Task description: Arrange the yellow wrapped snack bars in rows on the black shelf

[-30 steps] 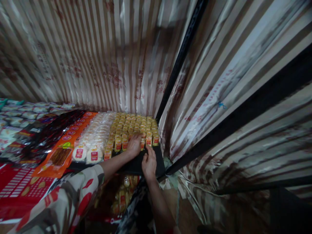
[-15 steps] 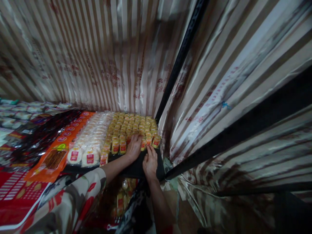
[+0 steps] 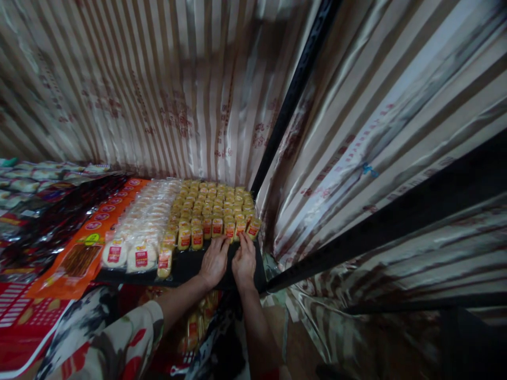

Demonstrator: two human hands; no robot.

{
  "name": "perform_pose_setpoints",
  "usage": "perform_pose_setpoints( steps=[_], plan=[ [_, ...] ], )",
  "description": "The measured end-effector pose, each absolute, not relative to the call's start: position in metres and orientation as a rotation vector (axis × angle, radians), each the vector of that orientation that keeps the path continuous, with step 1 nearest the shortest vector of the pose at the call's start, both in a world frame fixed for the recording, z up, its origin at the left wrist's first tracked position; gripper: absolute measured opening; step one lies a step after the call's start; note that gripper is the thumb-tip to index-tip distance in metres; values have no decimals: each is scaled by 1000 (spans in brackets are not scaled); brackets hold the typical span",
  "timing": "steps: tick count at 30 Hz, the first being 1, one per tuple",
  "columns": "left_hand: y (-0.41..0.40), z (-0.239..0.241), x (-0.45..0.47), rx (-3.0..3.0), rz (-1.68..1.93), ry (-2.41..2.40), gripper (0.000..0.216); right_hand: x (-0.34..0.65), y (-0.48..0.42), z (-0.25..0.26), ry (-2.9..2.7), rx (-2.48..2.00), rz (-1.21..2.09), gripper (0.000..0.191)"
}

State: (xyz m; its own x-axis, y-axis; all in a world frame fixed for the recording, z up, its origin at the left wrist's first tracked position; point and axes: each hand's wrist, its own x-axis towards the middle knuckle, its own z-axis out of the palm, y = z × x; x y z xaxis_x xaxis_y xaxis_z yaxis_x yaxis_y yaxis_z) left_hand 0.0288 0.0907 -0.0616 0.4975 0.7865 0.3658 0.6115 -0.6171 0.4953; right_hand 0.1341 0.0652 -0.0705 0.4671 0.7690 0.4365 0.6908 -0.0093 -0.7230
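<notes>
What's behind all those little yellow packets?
Behind the yellow packets hangs a striped curtain, with a black post at their far right corner. Whatever lies beyond the curtain is covered.

The left edge cuts off the red basket (image 3: 18, 344), and blur leaves the yellow packets' (image 3: 214, 203) small print unreadable.

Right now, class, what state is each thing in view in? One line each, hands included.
Small yellow plastic-wrapped packets with red labels: in close rows, front rightmost one tilted
Round white plastic-wrapped packets: lined up, overlapping
Flat orange packets: laid overlapping
Flat black shelf: bearing packets
Striped cloth curtain: hanging in folds
Left hand: fingers bent, fingertips at front yellow packets
Right hand: likewise
</notes>
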Motion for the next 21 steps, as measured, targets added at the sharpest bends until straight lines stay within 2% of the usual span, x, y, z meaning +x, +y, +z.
perform_pose_setpoints(
  steps=[12,21],
  plan=[
    [90,-61,27,2414,880,1138,49,134,67,-69,-1245,-1737,40,46],
    [40,-40,3,2253,924,1106,34,115,41,-42,-1263,-1684,19,36]
  ],
)
